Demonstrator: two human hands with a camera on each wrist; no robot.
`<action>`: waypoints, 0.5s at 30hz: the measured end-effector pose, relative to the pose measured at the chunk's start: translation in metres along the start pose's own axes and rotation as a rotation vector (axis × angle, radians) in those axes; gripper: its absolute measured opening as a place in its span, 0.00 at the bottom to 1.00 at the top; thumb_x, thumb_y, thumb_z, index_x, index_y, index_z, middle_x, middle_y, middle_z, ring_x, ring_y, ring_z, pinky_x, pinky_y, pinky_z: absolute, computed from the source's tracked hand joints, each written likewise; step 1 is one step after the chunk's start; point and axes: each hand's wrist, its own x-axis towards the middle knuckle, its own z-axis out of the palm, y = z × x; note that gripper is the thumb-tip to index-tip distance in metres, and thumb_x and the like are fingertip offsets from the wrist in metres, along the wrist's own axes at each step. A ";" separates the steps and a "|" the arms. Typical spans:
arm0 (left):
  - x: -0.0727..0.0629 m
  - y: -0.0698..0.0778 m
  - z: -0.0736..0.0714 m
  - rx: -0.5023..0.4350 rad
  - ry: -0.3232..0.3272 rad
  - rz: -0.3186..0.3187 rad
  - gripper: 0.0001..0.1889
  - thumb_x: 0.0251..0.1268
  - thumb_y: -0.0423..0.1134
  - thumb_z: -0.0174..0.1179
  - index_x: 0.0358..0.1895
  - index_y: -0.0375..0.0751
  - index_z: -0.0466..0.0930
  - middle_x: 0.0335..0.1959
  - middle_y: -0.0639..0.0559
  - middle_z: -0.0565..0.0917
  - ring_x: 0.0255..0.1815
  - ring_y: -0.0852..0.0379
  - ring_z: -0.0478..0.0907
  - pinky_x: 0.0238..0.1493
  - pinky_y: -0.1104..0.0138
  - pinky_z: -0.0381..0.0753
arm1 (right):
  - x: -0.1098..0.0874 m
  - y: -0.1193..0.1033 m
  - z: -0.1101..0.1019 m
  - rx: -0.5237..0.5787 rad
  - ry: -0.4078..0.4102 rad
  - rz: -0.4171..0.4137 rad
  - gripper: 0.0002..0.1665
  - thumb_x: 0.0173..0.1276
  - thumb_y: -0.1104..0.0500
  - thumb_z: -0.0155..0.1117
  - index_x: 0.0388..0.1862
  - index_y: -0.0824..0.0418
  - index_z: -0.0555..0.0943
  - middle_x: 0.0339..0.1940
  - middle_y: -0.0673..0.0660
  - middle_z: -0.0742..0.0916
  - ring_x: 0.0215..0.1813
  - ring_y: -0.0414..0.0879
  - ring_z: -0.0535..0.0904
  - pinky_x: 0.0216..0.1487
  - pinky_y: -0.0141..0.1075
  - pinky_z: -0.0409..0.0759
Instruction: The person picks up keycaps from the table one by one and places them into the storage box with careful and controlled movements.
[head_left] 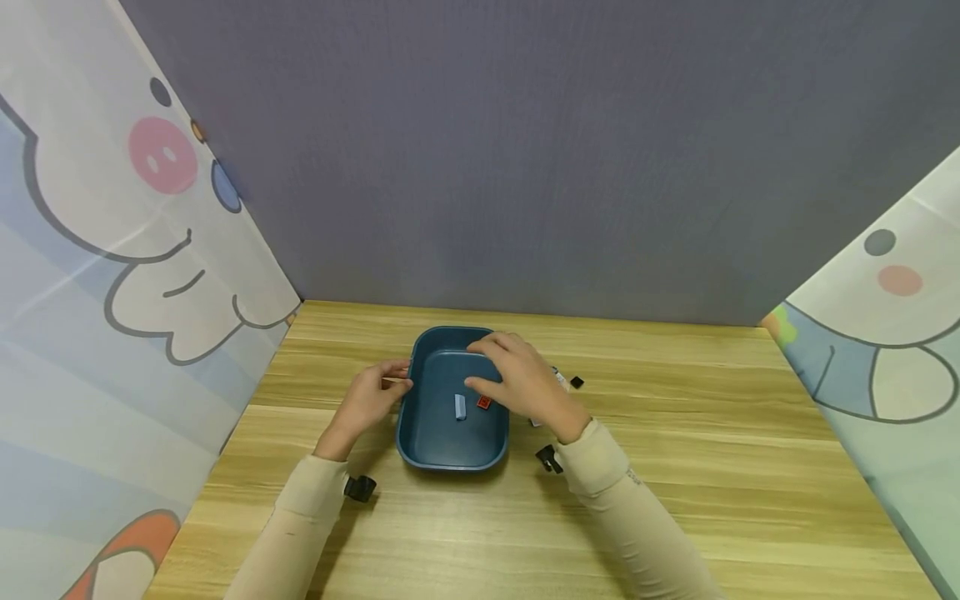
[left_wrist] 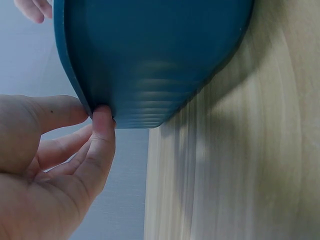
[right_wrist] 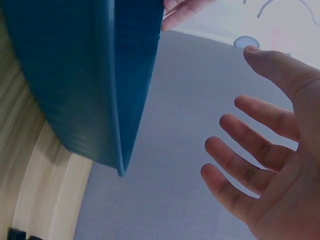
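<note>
One left grip (head_left: 367,402) pinches the tray (head_left: 450,443); the right (head_left: 522,382) gapes, seemingly above.

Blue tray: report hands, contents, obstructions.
Left hand pinching blue tray. Right hand open over tray's right side, partly hiding it from head view. Inside: pale piece, red piece.

The right hand (head_left: 525,385) hides the blue tray's rim (head_left: 453,468) at two o'clock and part of a white item (head_left: 562,381). Markings on the red piece (head_left: 483,402) are unreadably small; the black square (head_left: 577,382) at the tray's three o'clock is too small to identify. At twelve o'clock, the left-wrist view crops the tray, the right-wrist view the left hand (right_wrist: 187,11).
</note>
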 end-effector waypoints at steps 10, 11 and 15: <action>0.000 0.000 0.001 -0.003 0.004 0.004 0.21 0.72 0.33 0.60 0.65 0.32 0.76 0.53 0.36 0.83 0.49 0.39 0.82 0.48 0.52 0.83 | -0.016 0.018 -0.011 -0.010 0.032 0.051 0.26 0.68 0.49 0.71 0.60 0.59 0.81 0.55 0.55 0.82 0.58 0.52 0.77 0.60 0.50 0.75; 0.001 0.000 0.001 -0.004 0.005 0.005 0.21 0.72 0.33 0.60 0.65 0.32 0.76 0.53 0.36 0.83 0.49 0.39 0.82 0.48 0.52 0.83 | -0.019 0.021 -0.013 -0.008 0.037 0.059 0.25 0.68 0.49 0.71 0.59 0.60 0.81 0.55 0.55 0.83 0.58 0.53 0.77 0.60 0.51 0.75; 0.000 -0.001 0.000 -0.009 0.006 -0.002 0.21 0.72 0.33 0.60 0.65 0.32 0.76 0.53 0.36 0.82 0.49 0.39 0.81 0.48 0.52 0.83 | -0.028 0.036 -0.018 -0.022 0.065 0.082 0.23 0.67 0.52 0.72 0.57 0.61 0.82 0.54 0.57 0.83 0.56 0.54 0.78 0.59 0.51 0.75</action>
